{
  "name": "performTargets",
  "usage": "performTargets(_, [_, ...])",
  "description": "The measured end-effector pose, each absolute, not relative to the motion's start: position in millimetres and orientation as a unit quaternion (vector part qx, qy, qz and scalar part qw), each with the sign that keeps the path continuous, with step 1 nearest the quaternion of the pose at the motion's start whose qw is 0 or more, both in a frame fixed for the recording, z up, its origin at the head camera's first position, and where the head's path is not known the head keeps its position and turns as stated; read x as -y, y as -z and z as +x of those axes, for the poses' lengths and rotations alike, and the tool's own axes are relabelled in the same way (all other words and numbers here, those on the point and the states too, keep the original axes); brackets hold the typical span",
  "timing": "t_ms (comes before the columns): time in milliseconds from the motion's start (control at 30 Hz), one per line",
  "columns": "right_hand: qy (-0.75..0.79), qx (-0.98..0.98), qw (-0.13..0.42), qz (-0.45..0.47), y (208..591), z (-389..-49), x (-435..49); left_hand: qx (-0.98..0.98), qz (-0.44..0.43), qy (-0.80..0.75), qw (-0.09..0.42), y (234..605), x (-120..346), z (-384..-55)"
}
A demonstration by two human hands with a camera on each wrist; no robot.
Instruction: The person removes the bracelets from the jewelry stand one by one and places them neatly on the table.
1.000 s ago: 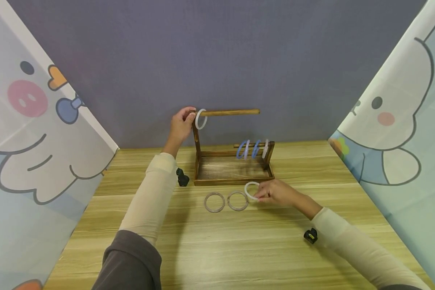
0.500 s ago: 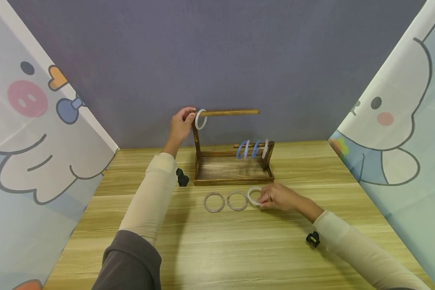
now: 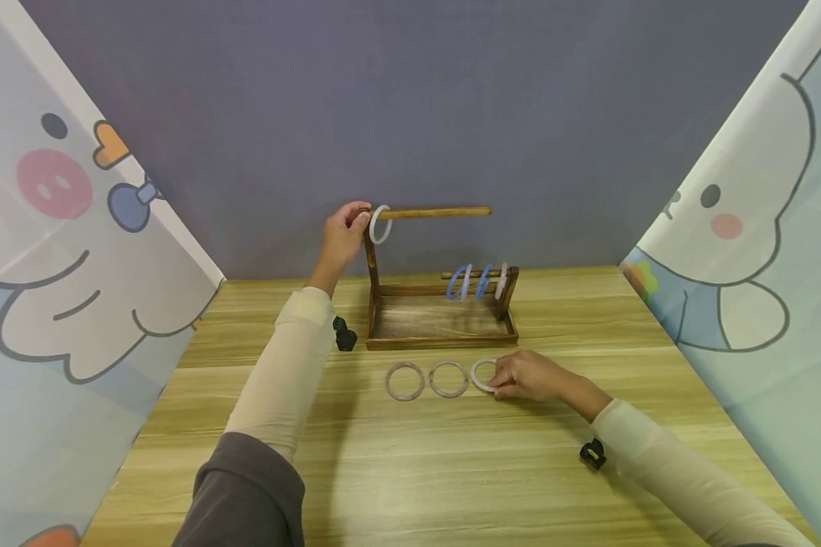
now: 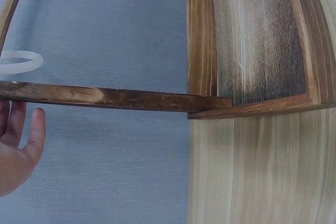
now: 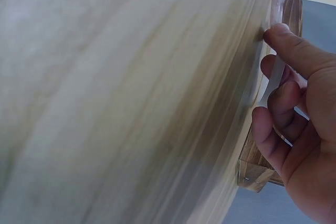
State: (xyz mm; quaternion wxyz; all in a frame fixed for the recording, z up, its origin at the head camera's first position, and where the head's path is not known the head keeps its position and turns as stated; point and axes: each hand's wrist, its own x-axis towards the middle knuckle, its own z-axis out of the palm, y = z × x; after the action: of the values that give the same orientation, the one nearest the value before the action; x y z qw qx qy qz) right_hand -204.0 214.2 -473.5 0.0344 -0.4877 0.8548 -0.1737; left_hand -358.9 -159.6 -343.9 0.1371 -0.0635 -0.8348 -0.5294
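Observation:
My left hand grips the top of the tall post of a brown wooden bangle stand. Close to that hand, a white bangle hangs on the upper rod; the left wrist view shows this white bangle too. At the tabletop, my right hand pinches another white bangle by its right side, in front of the stand. In the right wrist view, thumb and fingers of the right hand close around part of this bangle's rim. Two greyish bangles lie flat to its left.
On the stand's shorter rod hang several blue and pale bangles. A small black object sits left of the stand, and another black object lies by the right forearm. A grey wall rises behind the table.
My right hand has brought the white bangle a little rightward and toward me, into line with the two greyish ones. The left hand stays on the post.

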Motion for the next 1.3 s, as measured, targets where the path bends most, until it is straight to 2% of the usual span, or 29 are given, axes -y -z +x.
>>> performTargets(500, [0.225, -0.861, 0.065, -0.451, 475.5, -202.4, -215.1, 0.836, -0.074, 0.519, 0.16, 344.0, 159.0, -360.4])
performTargets(767, [0.224, -0.876, 0.084, -0.418, 476.0, -202.2, -210.8, 0.837, -0.067, 0.522, 0.15, 343.0, 159.3, -360.2])
performTargets(1133, [0.224, -0.876, 0.091, -0.418, 475.6, -204.7, -210.4, 0.836, -0.062, 0.523, 0.153, 343.1, 159.4, -361.3])
performTargets(1300, [0.207, -0.88, 0.078, -0.42, 469.0, -207.8, -207.9, 0.839, -0.061, 0.52, 0.149, 343.5, 159.3, -360.7])
